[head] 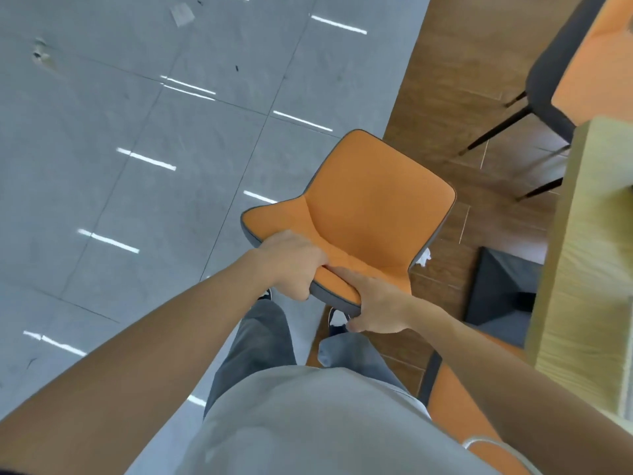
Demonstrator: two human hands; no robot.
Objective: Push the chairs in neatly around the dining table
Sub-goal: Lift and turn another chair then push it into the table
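An orange chair (370, 200) with a grey back shell stands in the middle of the view, straddling the line between grey tile and wood floor. My left hand (291, 262) and my right hand (376, 306) both grip the top edge of its backrest, close together. The light wood dining table (589, 269) runs along the right edge, apart from this chair. A second orange chair (579, 66) stands at the upper right beside the table. A third orange chair (459, 392) shows at the lower right under my right arm, next to the table.
Grey tiled floor (137, 132) spreads to the left, and wood-look floor (455, 80) lies around the table. A dark grey block (503, 289), probably the table's base, sits under the table. My legs and shoes are right behind the held chair.
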